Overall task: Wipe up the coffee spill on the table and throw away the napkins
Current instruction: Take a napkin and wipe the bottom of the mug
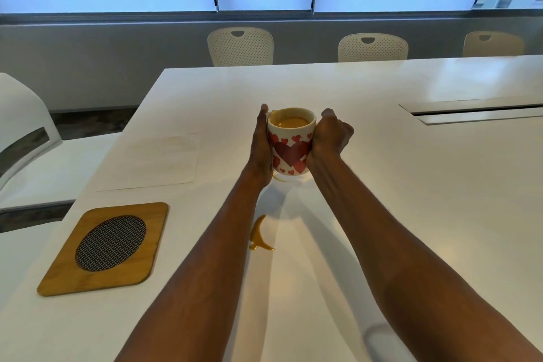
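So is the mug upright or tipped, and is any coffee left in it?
Upright, part full: the mug sits level between left hand and right hand, tan coffee showing inside.

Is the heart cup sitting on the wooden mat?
No, the left hand and right hand hold the heart cup over the white table, apart from the wooden mat.

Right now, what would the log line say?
left hand: flat against mug | right hand: curled at mug's other side | spill: unwiped, on table | napkin: untouched
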The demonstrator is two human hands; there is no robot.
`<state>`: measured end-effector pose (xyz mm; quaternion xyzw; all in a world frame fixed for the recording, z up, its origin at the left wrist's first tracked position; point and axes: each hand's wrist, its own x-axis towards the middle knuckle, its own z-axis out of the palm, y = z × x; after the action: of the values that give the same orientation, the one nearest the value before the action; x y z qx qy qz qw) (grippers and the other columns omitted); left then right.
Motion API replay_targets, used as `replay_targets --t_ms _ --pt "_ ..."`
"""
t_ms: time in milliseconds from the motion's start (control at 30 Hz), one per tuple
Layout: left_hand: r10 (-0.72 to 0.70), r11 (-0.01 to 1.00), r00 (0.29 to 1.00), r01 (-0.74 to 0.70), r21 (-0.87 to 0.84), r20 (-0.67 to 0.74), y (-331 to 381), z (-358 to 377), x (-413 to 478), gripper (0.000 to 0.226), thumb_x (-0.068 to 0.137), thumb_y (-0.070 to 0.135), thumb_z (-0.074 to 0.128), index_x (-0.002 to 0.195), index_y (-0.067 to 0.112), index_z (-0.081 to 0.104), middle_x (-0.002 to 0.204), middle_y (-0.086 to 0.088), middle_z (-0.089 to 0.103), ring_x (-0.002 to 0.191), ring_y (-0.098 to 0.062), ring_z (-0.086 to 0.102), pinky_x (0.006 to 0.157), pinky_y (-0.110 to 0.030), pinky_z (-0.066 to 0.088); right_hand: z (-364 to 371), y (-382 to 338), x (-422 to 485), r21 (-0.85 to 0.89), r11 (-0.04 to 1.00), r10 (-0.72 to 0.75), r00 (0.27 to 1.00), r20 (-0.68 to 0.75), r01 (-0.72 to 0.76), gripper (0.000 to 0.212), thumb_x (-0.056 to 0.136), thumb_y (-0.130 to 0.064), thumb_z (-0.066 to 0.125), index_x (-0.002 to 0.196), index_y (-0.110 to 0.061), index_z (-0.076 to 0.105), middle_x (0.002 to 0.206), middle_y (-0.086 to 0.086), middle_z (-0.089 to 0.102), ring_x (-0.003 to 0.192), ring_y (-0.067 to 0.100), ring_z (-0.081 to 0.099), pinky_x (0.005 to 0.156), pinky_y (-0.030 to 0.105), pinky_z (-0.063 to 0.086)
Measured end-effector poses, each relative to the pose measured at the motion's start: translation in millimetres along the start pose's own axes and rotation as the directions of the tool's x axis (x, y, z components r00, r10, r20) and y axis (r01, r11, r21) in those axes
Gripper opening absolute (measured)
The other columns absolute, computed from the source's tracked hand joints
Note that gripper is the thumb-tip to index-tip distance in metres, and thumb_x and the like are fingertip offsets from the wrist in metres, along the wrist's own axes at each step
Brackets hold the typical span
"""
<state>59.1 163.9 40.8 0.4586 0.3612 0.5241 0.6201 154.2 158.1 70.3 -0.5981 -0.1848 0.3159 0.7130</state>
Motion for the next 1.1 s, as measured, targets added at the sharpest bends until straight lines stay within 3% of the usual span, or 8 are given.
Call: replay_targets --t_ms 133,300,600,700,800,900,1100 --pt "0.014 0.999 0.999 -0.015 -0.032 -0.049 -5 5 -3 0.051 0.098 0.057 0.02 0.109 0.026 0.06 0.109 -0.004 0.067 0.098 -0.022 0.064 0.094 -0.042 0.051 -1 -1 -1 0.044 0.999 0.017 1.0 -0.014 -0.017 0.037 0.09 -0.019 0.053 0.055 -0.018 0.041 0.053 -0.002 0.048 0.052 0.014 0.05 0.057 0.03 0.046" --pt "0.046 0.998 0.992 -0.049 -0.027 -0.114 -7 5 -9 0.047 0.099 0.053 0.021 0.104 0.028 0.061 0.108 -0.004 0.067 0.095 -0.02 0.065 0.093 -0.041 0.051 -1 2 -4 0.018 1.0 0.009 1.0 -0.001 -0.009 0.038 0.091 -0.02 0.052 0.054 -0.019 0.042 0.054 -0.001 0.05 0.055 0.014 0.052 0.059 0.031 0.048" --pt "0.128 0.992 0.967 -0.129 0.008 -0.22 -9 16 -21 0.039 0.1 0.05 0.022 0.102 0.034 0.057 0.103 0.007 0.066 0.093 -0.015 0.065 0.083 -0.029 0.054 -2 -6 -5 0.013 1.0 -0.024 1.0 -0.014 0.024 0.037 0.092 -0.022 0.051 0.056 -0.019 0.044 0.054 -0.003 0.052 0.054 0.012 0.053 0.058 0.029 0.048" --pt "0.164 0.986 0.947 -0.164 0.025 -0.276 -12 21 -25 0.04 0.1 0.05 0.023 0.116 0.032 0.055 0.106 0.01 0.066 0.094 -0.012 0.066 0.074 -0.02 0.054 -2 -10 -5 0.007 0.999 -0.053 0.998 -0.028 0.053 0.037 0.094 -0.023 0.05 0.057 -0.019 0.046 0.056 -0.004 0.053 0.053 0.012 0.054 0.057 0.027 0.047" --pt "0.206 0.978 0.924 -0.201 0.048 -0.321 -17 29 -30 0.047 0.1 0.049 0.023 0.135 0.027 0.045 0.126 0.002 0.06 0.108 -0.016 0.061 0.085 -0.024 0.052 -1 -13 -6 -0.007 0.997 -0.071 0.996 -0.046 0.071 0.037 0.095 -0.025 0.049 0.058 -0.021 0.047 0.057 -0.005 0.055 0.054 0.012 0.055 0.059 0.027 0.051" --pt "0.309 0.95 0.885 -0.273 0.15 -0.348 -22 38 -39 0.043 0.101 0.044 0.025 0.139 0.029 0.038 0.136 0.003 0.053 0.118 -0.017 0.056 0.095 -0.028 0.049 -1 -15 -5 0.006 0.998 -0.066 0.996 -0.066 0.067 0.036 0.095 -0.026 0.05 0.059 -0.023 0.046 0.058 -0.006 0.055 0.055 0.013 0.056 0.064 0.031 0.054" --pt "0.463 0.879 0.764 -0.329 0.346 -0.45 -34 68 -56 0.051 0.099 0.037 0.038 0.147 0.02 0.026 0.147 -0.003 0.042 0.132 -0.02 0.045 0.111 -0.043 0.039 -3 -23 -10 0.026 0.997 -0.075 0.994 -0.078 0.077 0.037 0.093 -0.022 0.051 0.056 -0.02 0.045 0.056 -0.003 0.053 0.052 0.011 0.053 0.055 0.03 0.045"
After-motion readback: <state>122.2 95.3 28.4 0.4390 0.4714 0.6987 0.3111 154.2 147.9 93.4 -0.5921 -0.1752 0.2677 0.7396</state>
